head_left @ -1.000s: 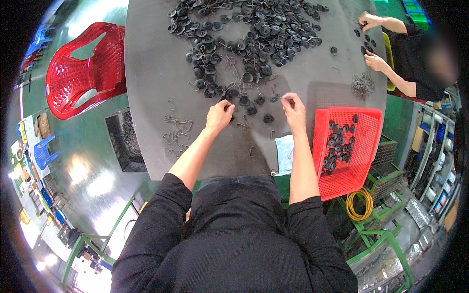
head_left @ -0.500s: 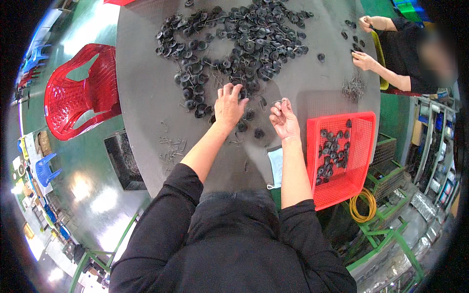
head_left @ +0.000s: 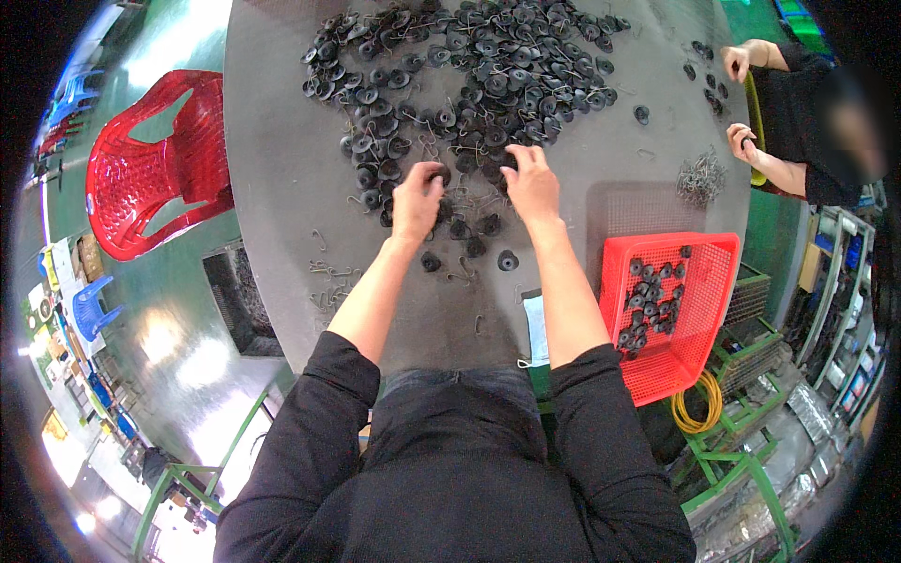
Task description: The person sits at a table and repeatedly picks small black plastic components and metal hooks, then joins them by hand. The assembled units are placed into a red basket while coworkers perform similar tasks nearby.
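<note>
On the grey table, a big heap of black round rubber-looking discs lies in front of me, many with thin wire hooks. At the heap's near edge, my left hand is closed on a black disc with thumb and fingers. My right hand reaches in just to the right, its thumb and fingers closed around another dark disc. Several loose discs and wire hooks lie between and below the hands. Whether a hook is also in the right fingers is hidden.
A red mesh basket with several discs stands at the table's right edge. Beside it lies a light blue face mask. Loose hooks lie left, a hook pile right. Another person's hands work across there. A red chair stands left.
My right hand has moved forward and left from beside the basket, where it held a small wire hook, to the heap's edge. The left hand has drawn slightly left, with a disc in its fingers.
</note>
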The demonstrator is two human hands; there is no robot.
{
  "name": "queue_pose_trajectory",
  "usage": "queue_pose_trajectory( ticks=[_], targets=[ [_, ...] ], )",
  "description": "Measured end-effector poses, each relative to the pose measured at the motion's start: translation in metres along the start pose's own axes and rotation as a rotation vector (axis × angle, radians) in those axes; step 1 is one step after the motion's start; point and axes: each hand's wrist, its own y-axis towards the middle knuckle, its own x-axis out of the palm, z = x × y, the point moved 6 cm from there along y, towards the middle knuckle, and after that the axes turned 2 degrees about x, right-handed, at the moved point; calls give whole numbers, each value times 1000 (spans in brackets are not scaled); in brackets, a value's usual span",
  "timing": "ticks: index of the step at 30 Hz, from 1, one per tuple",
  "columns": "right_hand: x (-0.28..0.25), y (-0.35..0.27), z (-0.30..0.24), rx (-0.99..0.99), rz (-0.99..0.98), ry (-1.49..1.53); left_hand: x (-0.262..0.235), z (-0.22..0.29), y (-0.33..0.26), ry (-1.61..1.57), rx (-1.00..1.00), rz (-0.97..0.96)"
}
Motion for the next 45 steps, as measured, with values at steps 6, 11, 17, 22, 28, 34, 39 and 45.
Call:
queue_pose_trajectory(
  ticks=[6, 11, 17, 22, 28, 34, 39, 45],
  targets=[
    [-3, -36, 71, 883, -87, 1258, -11, -17, -2, -1050, -535, -216],
    [-15, -29, 85, 349, 205, 524, -1, 20, 31, 266, -43, 7],
    [-1, -24, 43, 820, -178, 1399, 25, 25, 40, 400, -94, -44],
    [18, -1, 5, 408, -127, 135, -4, -22, 24, -189, -339, -196],
    [31, -23, 34, 557, -411, 985, -45, 2, -10, -916, -419, -287],
    [-8, -46, 42, 749, -288, 1315, -33, -17, -30, -282, -414, -435],
    [19, -35, 50, 791, -257, 1241, -8, 11, -48, 588, 73, -233],
    [-21, -47, 17, 718, -283, 1736, -18, 2, -51, 353, 24, -454]
  ],
)
